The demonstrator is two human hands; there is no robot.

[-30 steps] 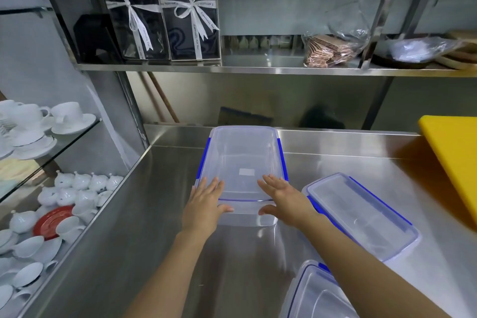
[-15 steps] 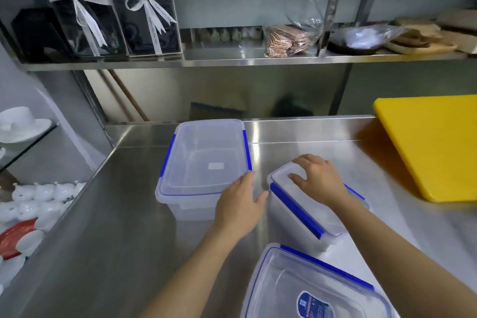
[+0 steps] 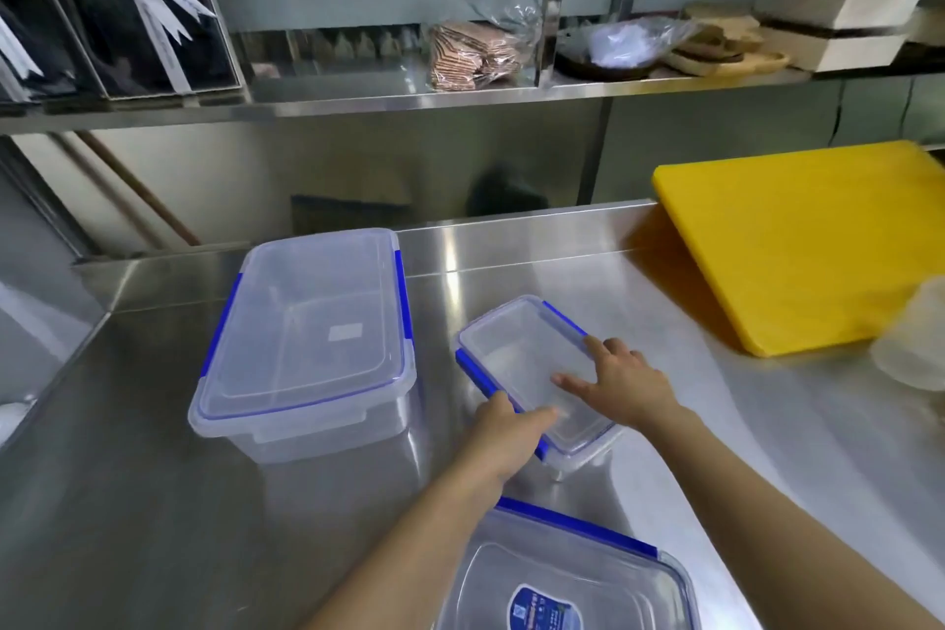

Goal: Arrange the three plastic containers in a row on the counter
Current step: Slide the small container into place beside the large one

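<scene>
Three clear plastic containers with blue clips stand on the steel counter (image 3: 153, 501). The large container (image 3: 307, 343) sits at the back left, lid on. The small container (image 3: 521, 363) lies to its right, turned at an angle. My left hand (image 3: 503, 440) grips its near left edge over the blue clip. My right hand (image 3: 624, 384) rests flat on its lid, fingers spread, thumb at the right edge. A third container (image 3: 562, 583) with a round blue label sits at the near edge, partly under my left forearm.
A yellow cutting board (image 3: 803, 240) lies at the back right, with a translucent tub (image 3: 915, 343) by its near corner. A steel shelf (image 3: 409, 95) above the counter holds black gift boxes with white ribbons, a bag of wafers and wooden boards.
Both hands left the large container and moved right onto the small one. The small container has shifted slightly. My view has turned to the right.
</scene>
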